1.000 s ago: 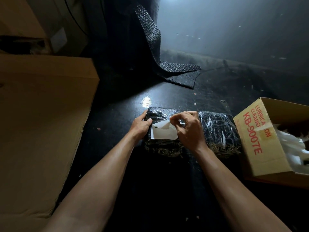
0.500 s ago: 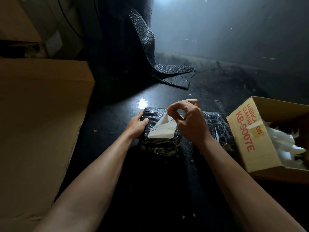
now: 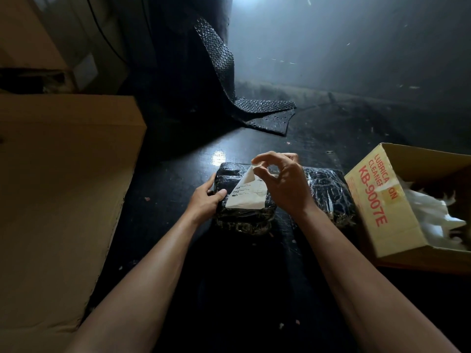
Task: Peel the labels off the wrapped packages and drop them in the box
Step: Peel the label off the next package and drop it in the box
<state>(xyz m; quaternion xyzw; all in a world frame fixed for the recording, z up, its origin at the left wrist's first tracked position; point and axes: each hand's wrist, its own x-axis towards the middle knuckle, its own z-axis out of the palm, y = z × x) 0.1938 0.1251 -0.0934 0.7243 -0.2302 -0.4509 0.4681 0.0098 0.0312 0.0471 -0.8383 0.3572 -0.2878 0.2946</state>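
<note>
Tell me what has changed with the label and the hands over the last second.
The right hand has pulled the label's pinched top corner up and away, so more of the label has lifted off the wrapped package; its lower edge still sticks. The left hand still steadies the package's left side. The second package and the box have not moved.

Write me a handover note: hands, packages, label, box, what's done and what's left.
Left hand: steadies the near wrapped package at its left edge.
Right hand: pinch grip on the white label, top corner lifted, lower edge stuck on.
Second wrapped package lies right of the first; no label shows on it.
Open cardboard box stands far right, white scraps inside.
Left: finish the peel, drop the label in the box, check the second package.
</note>
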